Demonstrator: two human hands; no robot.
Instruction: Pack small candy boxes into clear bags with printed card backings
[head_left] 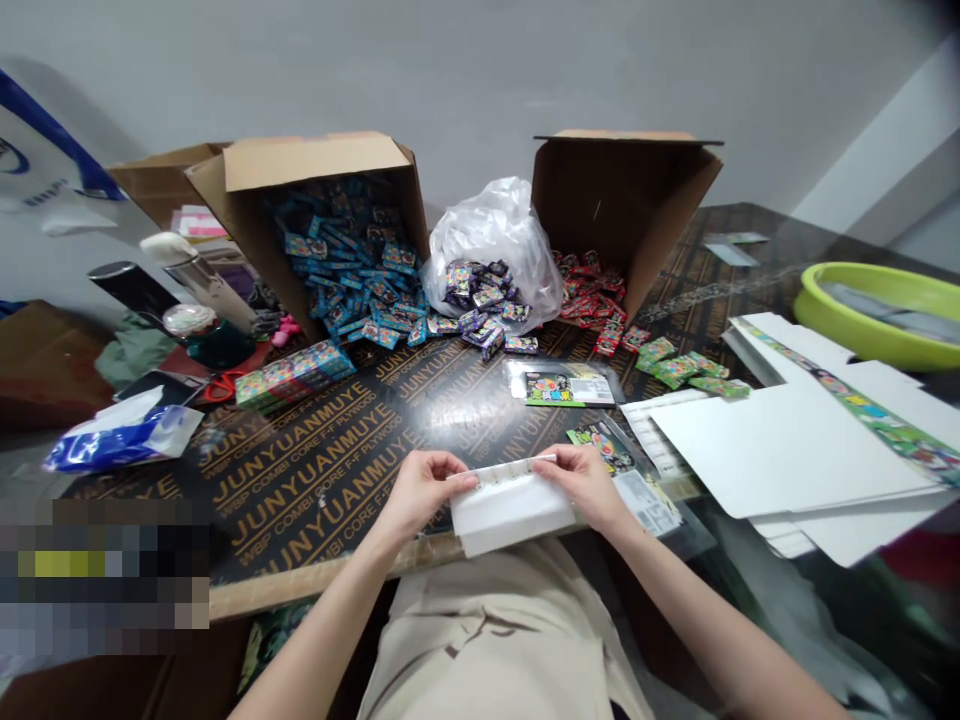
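Both my hands hold a small white folded card box [510, 508] at the near edge of the dark plywood table [315, 470]. My left hand [424, 490] pinches its left end, fingers closed on it. My right hand [585, 485] grips the right end and the top flap. A printed flat packet [611, 450] lies just beyond my right hand, another packet [562, 385] further out. Small blue packs [352, 270] spill from a tipped carton, purple packs [484, 300] from a white plastic bag, red packs [596, 290] from a second carton.
Flat white card sheets [780, 450] are stacked at the right, with green packs [682, 368] beyond them and a green basin [877, 310] at the far right. A stack of blue packs [292, 375], flasks [195, 275], scissors and a blue-white bag [124, 435] crowd the left.
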